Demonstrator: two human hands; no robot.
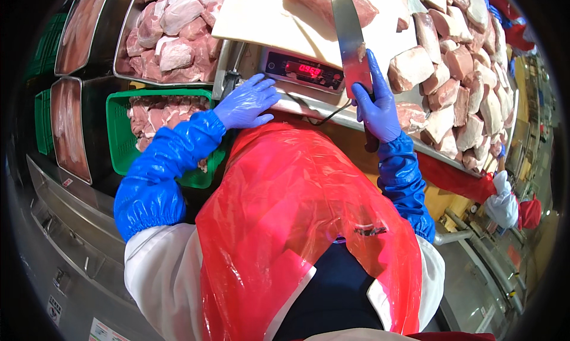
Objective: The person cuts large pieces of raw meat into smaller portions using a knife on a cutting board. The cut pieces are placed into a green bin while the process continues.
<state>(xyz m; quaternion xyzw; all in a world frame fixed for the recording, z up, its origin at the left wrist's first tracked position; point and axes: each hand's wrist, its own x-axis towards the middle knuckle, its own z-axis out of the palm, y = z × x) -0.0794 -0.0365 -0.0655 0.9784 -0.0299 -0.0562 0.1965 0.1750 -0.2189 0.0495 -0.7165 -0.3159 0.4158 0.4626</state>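
My right hand [378, 111], in a blue-violet glove, grips a large butcher's knife [349, 29]. Its broad blade points away from me, with a small scrap of meat stuck near the handle end. Beyond the blade a slab of raw meat [326, 1] rests on the white cutting board [255, 20]. My left hand [247, 102], gloved likewise, lies with fingers spread at the table's near edge, holding nothing. Between my hands, under the board's near edge, is a digital scale [303, 72] with a lit red display.
Cut meat blocks [460, 62] are heaped at the right. Meat chunks fill a metal tray [119, 56] at the far left, above a green basket [119, 127] of trimmings. A dark cable [323, 120] hangs by the scale. Other people in red aprons [463, 184] stand along the right.
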